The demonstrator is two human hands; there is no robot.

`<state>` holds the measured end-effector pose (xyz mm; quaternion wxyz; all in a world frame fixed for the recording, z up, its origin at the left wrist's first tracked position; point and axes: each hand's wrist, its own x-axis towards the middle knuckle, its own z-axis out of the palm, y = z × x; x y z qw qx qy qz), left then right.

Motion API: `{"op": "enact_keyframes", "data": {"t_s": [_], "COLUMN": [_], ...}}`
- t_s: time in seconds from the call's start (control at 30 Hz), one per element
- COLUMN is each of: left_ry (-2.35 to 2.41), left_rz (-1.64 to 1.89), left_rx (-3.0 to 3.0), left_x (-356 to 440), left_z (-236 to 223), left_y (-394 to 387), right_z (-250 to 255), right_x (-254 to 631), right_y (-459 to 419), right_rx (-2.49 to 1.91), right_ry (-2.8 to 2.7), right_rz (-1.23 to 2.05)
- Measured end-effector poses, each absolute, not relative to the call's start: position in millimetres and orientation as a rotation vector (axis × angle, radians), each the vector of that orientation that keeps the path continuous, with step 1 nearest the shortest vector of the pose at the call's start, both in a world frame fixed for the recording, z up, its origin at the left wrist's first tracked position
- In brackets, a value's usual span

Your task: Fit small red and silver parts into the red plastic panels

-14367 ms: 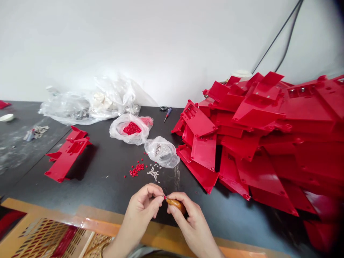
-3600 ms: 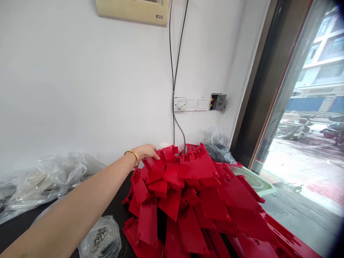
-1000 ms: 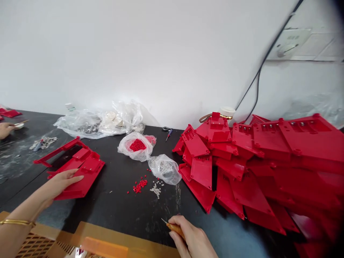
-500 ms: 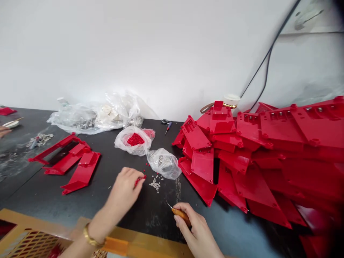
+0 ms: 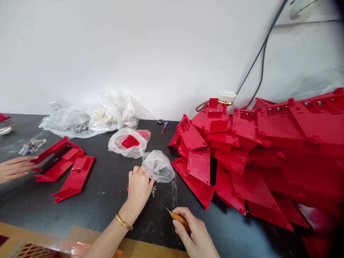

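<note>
My right hand [image 5: 194, 231] is closed around an awl [image 5: 179, 219], whose wooden handle lies in the fingers and whose thin metal tip points up and left above the black table. My left hand [image 5: 140, 188] reaches forward, fingers curled down at the near edge of a clear plastic bag [image 5: 164, 175] with small metal pieces in it. Its fingertips are mostly hidden, and what they hold, if anything, does not show. Beside those fingers lie small metal rings [image 5: 153, 191], partly covered by the hand. A red bead [image 5: 120, 191] lies to the left of it.
Red plastic housings [image 5: 255, 161] are heaped at the right. Further left lie more red housings [image 5: 77, 179], with another person's hand [image 5: 18, 168] touching one. Behind are a bag of red beads [image 5: 114, 145], a screwdriver [image 5: 165, 128] and large plastic bags [image 5: 67, 123].
My left hand has moved right and forward from the red beads to the rings and the bag. Another person's hand has come to the left housings. My right hand stays almost still with the awl.
</note>
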<state>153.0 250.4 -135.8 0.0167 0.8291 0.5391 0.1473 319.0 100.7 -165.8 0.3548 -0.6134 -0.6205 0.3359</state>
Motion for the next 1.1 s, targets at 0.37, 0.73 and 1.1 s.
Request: {"op": "enact_keyframes", "data": {"t_s": [0.37, 0.73, 1.1], "left_ry": [1.387, 0.876, 0.910], "left_rz": [0.675, 0.839, 0.694], "left_rx": [2.222, 1.656, 1.785], "left_x": [138.0, 115.1, 110.0], "left_z": [-126.9, -118.3, -115.0], "left_y": [223.9, 172.8, 167.4], "right_z": [-149.9, -127.8, -136.7], "right_x": [318.9, 302.9, 306.8], "right_y": [98.5, 100.5, 92.4], "right_rx": [-1.531, -1.371, -1.364], "right_ry": [-1.517, -1.587, -1.796], "right_rz": [0.902, 0.923, 0.893]}}
